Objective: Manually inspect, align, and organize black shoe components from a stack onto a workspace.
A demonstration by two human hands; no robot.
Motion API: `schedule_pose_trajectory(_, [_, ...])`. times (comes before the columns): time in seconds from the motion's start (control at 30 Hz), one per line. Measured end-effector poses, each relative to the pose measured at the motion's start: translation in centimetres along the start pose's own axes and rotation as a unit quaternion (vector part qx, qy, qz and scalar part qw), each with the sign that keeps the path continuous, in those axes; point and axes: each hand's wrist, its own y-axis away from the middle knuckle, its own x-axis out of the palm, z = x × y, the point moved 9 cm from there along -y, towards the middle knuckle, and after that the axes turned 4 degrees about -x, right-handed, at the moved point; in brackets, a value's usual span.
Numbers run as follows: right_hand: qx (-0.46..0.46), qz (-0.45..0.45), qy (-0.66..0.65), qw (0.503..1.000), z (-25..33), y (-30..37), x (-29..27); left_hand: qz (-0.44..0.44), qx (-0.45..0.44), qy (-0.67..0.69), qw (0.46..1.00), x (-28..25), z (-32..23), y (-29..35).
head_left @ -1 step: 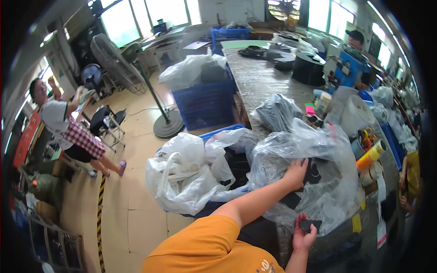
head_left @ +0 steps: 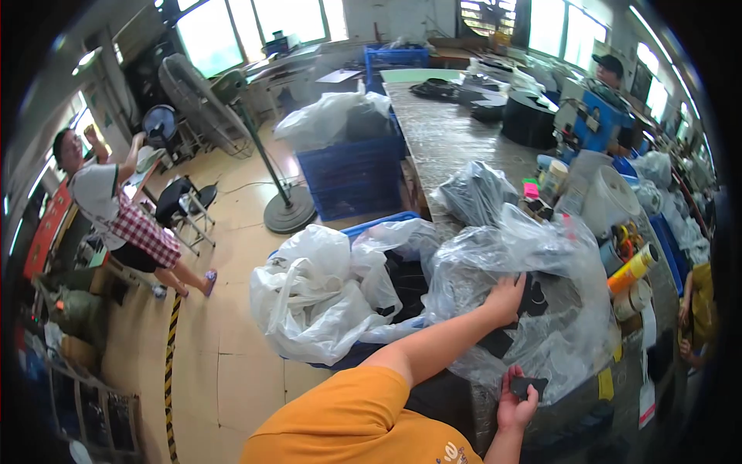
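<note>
A big clear plastic bag (head_left: pixel 541 309) sits crumpled on the near end of the long bench (head_left: pixel 448 139), full of flat black pieces. A yellow tag (head_left: pixel 605 383) hangs on the bench edge below it, with a white one (head_left: pixel 646 402) to the right. A pink label (head_left: pixel 530 189) lies beyond the bag, by a white roll (head_left: pixel 614 203). White bags (head_left: pixel 317 298) fill a blue crate (head_left: pixel 379 224) left of the bench.

The left hand (head_left: pixel 506 298) lies flat, fingers spread, on the bag's near side. The right hand (head_left: pixel 516 402), lower down, pinches a small black piece (head_left: pixel 529 385) between thumb and fingers.
</note>
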Motion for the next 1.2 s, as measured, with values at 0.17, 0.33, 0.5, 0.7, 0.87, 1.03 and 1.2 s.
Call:
schedule_pose_trajectory(0.17, [-0.001,0.006,0.06,0.998,-0.1,0.1,0.8,0.086,-0.064,0.006,0.994,0.2,0.8,-0.8])
schedule_pose_trajectory(0.33, [-0.023,-0.032,0.077,0.996,0.1,0.4,0.9,0.038,-0.016,0.118,0.992,1.0,0.5,-0.4])
schedule_pose_trajectory(0.5, [0.0,-0.041,0.075,0.996,0.4,-0.2,-0.1,-0.018,-0.017,0.225,0.974,-3.3,0.2,1.3])
schedule_pose_trajectory(0.7, [-0.081,-0.035,0.248,0.965,3.5,0.1,1.4,0.131,0.045,0.448,0.883,-4.7,-5.1,6.3])
schedule_pose_trajectory(0.87, [-0.088,0.022,0.2,0.976,3.4,1.3,4.7,0.182,0.067,0.357,0.914,-3.0,-7.0,9.4])
schedule_pose_trajectory(1.03, [-0.234,0.077,0.323,0.914,4.1,3.7,8.1,0.12,0.112,0.267,0.949,-0.4,-8.6,9.3])
schedule_pose_trajectory(1.2, [-0.376,0.049,0.657,0.652,8.6,4.6,10.9,0.106,0.044,0.445,0.888,-1.3,-5.4,8.6])
